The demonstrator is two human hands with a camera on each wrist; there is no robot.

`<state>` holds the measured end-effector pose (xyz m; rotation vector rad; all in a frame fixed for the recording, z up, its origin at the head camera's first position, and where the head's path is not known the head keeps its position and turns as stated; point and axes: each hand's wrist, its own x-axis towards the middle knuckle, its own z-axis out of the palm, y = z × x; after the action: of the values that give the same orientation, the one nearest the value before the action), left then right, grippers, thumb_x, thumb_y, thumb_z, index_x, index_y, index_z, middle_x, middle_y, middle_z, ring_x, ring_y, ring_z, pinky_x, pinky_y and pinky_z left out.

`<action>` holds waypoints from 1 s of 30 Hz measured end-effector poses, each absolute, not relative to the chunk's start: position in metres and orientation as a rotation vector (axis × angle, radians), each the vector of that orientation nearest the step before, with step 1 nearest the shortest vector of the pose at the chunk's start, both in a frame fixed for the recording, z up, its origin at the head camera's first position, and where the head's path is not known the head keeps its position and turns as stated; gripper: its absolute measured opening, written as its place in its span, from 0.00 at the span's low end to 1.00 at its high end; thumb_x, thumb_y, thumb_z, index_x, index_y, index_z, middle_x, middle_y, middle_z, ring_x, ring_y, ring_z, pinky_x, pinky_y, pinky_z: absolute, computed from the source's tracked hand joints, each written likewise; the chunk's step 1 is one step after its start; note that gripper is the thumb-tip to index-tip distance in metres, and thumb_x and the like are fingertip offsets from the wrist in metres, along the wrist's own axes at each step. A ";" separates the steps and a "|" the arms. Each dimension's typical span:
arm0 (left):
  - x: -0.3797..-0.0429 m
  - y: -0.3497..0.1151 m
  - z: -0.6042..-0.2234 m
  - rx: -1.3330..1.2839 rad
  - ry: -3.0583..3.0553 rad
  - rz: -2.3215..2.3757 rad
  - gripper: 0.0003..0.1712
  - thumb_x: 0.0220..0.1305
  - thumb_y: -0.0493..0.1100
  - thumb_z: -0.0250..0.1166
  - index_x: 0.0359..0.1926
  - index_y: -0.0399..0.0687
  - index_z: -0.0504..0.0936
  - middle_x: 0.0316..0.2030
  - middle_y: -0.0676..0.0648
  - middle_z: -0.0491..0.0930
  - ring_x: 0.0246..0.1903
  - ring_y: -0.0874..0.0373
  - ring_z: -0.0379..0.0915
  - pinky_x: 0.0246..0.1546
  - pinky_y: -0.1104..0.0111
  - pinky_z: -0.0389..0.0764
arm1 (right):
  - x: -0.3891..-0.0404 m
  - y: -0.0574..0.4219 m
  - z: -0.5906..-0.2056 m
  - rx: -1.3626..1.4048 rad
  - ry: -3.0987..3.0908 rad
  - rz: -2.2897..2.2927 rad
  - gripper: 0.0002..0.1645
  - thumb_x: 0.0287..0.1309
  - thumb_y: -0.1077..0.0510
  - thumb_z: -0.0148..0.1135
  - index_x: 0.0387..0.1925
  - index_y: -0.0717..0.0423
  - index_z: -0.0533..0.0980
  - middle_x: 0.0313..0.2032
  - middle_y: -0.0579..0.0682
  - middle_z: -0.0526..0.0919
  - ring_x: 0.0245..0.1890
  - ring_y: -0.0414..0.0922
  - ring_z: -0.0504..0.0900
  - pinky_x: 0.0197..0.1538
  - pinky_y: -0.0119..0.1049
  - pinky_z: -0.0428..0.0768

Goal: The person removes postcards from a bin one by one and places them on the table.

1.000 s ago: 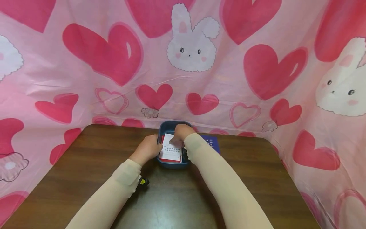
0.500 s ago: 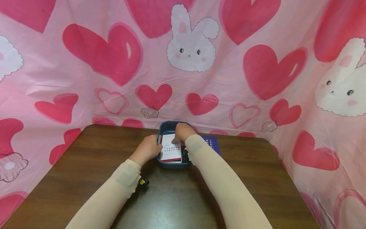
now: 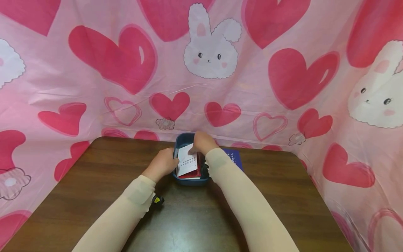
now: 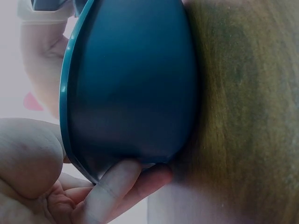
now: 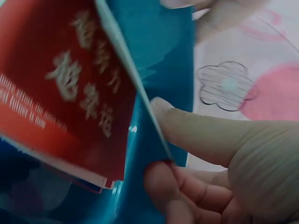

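Note:
A blue plastic basin stands near the table's far edge. My left hand grips its left side, the thumb at the rim; the left wrist view shows curled fingers against the outer wall. Inside the basin, my right hand pinches a white printed card by its far edge, thumb on one face and fingers on the other. The card is tilted above a red booklet with pale lettering. More paper edges show under the booklet; how many pieces lie there is hidden.
A dark blue printed booklet or card lies right of the basin, partly behind my right forearm. The brown wooden table ends against a pink cloth with hearts and rabbits. A small black and yellow device sits at my left wrist.
The white card has turned and tilted up to the left, and more of the red booklet now shows beneath it. My right hand has risen slightly. The left hand stays on the basin.

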<state>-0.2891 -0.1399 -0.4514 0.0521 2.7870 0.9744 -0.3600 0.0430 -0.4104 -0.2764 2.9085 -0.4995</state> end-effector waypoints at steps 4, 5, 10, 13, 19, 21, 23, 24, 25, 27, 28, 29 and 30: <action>-0.289 -0.140 -0.451 0.057 2.781 0.988 0.22 0.79 0.43 0.68 0.67 0.36 0.83 0.55 0.36 0.90 0.43 0.46 0.86 0.58 0.47 0.93 | -0.380 0.051 -0.421 -0.330 2.820 -0.712 0.23 0.58 0.51 0.88 0.48 0.62 0.90 0.36 0.54 0.93 0.34 0.48 0.91 0.41 0.40 0.93; -0.289 -0.141 -0.451 0.058 2.783 0.987 0.22 0.80 0.43 0.68 0.67 0.36 0.83 0.55 0.36 0.90 0.44 0.46 0.86 0.59 0.47 0.93 | -0.382 0.053 -0.421 -0.338 2.797 -0.760 0.22 0.59 0.52 0.87 0.48 0.63 0.90 0.37 0.55 0.93 0.34 0.48 0.92 0.41 0.39 0.93; -0.289 -0.141 -0.451 0.098 2.824 0.947 0.23 0.79 0.44 0.68 0.68 0.37 0.84 0.56 0.37 0.90 0.46 0.45 0.85 0.63 0.45 0.91 | -0.374 0.066 -0.409 -0.306 2.748 -0.958 0.17 0.64 0.54 0.83 0.47 0.62 0.91 0.36 0.54 0.92 0.28 0.45 0.89 0.35 0.34 0.89; -0.289 -0.140 -0.451 0.118 2.846 0.948 0.24 0.79 0.44 0.68 0.68 0.36 0.84 0.57 0.37 0.90 0.47 0.45 0.84 0.64 0.45 0.89 | -0.373 0.082 -0.405 -0.218 2.720 -1.096 0.19 0.65 0.51 0.83 0.50 0.59 0.91 0.38 0.54 0.92 0.30 0.45 0.85 0.34 0.34 0.84; -0.288 -0.140 -0.452 0.091 2.794 1.066 0.24 0.80 0.44 0.69 0.69 0.35 0.83 0.56 0.37 0.91 0.48 0.46 0.88 0.63 0.43 0.90 | -0.371 0.126 -0.399 -0.100 2.577 -1.434 0.26 0.70 0.54 0.79 0.64 0.62 0.87 0.50 0.60 0.94 0.39 0.47 0.91 0.41 0.36 0.89; -0.288 -0.140 -0.453 0.086 2.787 1.078 0.24 0.80 0.43 0.69 0.69 0.35 0.83 0.56 0.37 0.91 0.48 0.46 0.89 0.62 0.44 0.91 | -0.370 0.143 -0.400 -0.083 2.539 -1.505 0.27 0.73 0.54 0.77 0.67 0.62 0.85 0.53 0.61 0.94 0.40 0.47 0.93 0.45 0.38 0.92; -0.288 -0.140 -0.453 0.083 2.790 1.076 0.25 0.80 0.44 0.69 0.70 0.35 0.83 0.56 0.37 0.91 0.48 0.46 0.89 0.62 0.44 0.91 | -0.369 0.161 -0.402 -0.062 2.547 -1.529 0.28 0.74 0.53 0.76 0.69 0.61 0.84 0.55 0.61 0.94 0.41 0.46 0.92 0.47 0.40 0.92; -0.288 -0.139 -0.453 0.081 2.789 1.074 0.25 0.80 0.44 0.69 0.70 0.35 0.83 0.57 0.37 0.91 0.48 0.46 0.89 0.62 0.44 0.91 | -0.369 0.170 -0.403 -0.064 2.553 -1.541 0.29 0.74 0.53 0.76 0.69 0.62 0.84 0.55 0.62 0.94 0.40 0.46 0.92 0.48 0.40 0.92; -0.289 -0.140 -0.453 0.081 2.790 1.069 0.25 0.80 0.44 0.69 0.70 0.35 0.83 0.57 0.37 0.91 0.48 0.46 0.89 0.62 0.44 0.91 | -0.368 0.179 -0.405 -0.061 2.561 -1.541 0.29 0.74 0.53 0.76 0.69 0.63 0.84 0.55 0.63 0.94 0.40 0.47 0.92 0.48 0.41 0.92; -0.289 -0.140 -0.452 0.075 2.788 1.066 0.25 0.80 0.44 0.69 0.70 0.36 0.83 0.57 0.37 0.91 0.48 0.47 0.89 0.61 0.45 0.92 | -0.367 0.196 -0.409 -0.034 2.575 -1.535 0.31 0.74 0.52 0.76 0.70 0.64 0.83 0.56 0.63 0.94 0.42 0.48 0.91 0.51 0.44 0.91; -0.289 -0.140 -0.452 0.072 2.785 1.064 0.25 0.80 0.44 0.70 0.70 0.36 0.83 0.57 0.38 0.91 0.48 0.47 0.89 0.61 0.45 0.92 | -0.366 0.205 -0.411 -0.020 2.572 -1.534 0.33 0.75 0.51 0.76 0.71 0.65 0.82 0.57 0.64 0.93 0.44 0.49 0.91 0.53 0.45 0.91; -0.289 -0.140 -0.452 0.070 2.781 1.063 0.25 0.80 0.44 0.70 0.70 0.36 0.83 0.57 0.38 0.91 0.48 0.47 0.89 0.61 0.45 0.92 | -0.366 0.213 -0.413 0.006 2.564 -1.536 0.34 0.74 0.50 0.76 0.72 0.65 0.81 0.58 0.64 0.93 0.46 0.51 0.91 0.55 0.46 0.91; -0.289 -0.140 -0.452 0.065 2.779 1.062 0.25 0.79 0.44 0.70 0.70 0.36 0.83 0.57 0.38 0.91 0.47 0.47 0.89 0.61 0.45 0.92 | -0.364 0.221 -0.416 0.037 2.558 -1.520 0.36 0.75 0.49 0.76 0.74 0.65 0.79 0.60 0.64 0.92 0.50 0.52 0.91 0.59 0.49 0.90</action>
<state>-0.2892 -0.1402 -0.4522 0.0655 2.7789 1.0620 -0.3642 0.2213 -0.4155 0.0367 2.5578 -1.5198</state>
